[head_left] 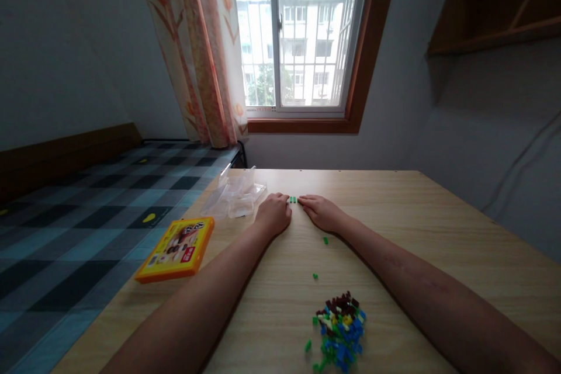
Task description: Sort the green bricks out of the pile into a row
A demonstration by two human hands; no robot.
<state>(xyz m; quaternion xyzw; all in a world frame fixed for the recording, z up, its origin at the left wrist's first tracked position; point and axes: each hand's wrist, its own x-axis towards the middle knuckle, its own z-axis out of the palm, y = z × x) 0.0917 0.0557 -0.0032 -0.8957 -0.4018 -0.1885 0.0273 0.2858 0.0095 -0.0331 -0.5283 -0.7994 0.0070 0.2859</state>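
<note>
Heaped bricks (344, 336) closest, probably for easy picking; farther off, green pieces (295, 200) between left hand (275, 213) and right hand (322, 212), perhaps to steady them; grip on either side impossible to tell.

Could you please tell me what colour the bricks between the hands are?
The bricks are green, as the head view shows.

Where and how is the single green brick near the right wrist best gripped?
Probably by its longer sides, pinched from above: the green brick looks small and slightly elongated, and lies apart from the brick pile, leaving bare tabletop around it.
</note>
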